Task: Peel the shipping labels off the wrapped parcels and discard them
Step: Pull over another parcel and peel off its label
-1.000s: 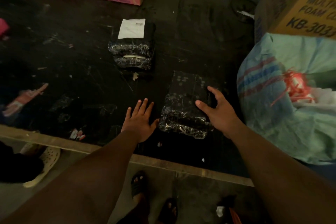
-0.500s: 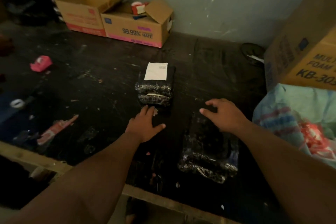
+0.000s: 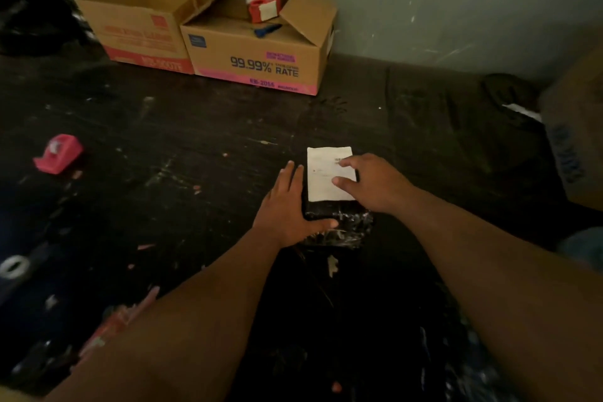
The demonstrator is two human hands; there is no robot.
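Note:
A parcel wrapped in shiny black plastic (image 3: pixel 346 225) lies on the dark table (image 3: pixel 195 147), with a white shipping label (image 3: pixel 326 179) flat on its top. My left hand (image 3: pixel 287 209) lies against the parcel's left side, fingers straight and thumb stretched along its front edge. My right hand (image 3: pixel 372 179) reaches over from the right, its spread fingertips on the label's right part. The other parcel is out of view.
Two open cardboard boxes (image 3: pixel 261 52) stand against the back wall, with a red tape dispenser (image 3: pixel 264 6) on one. Another red dispenser (image 3: pixel 58 153) lies at the left. A large box (image 3: pixel 577 140) stands at the right edge. Paper scraps litter the table.
Both hands left the near parcel and moved forward onto the labelled one. The view tilted up, so the near parcel and the green sack dropped out of view.

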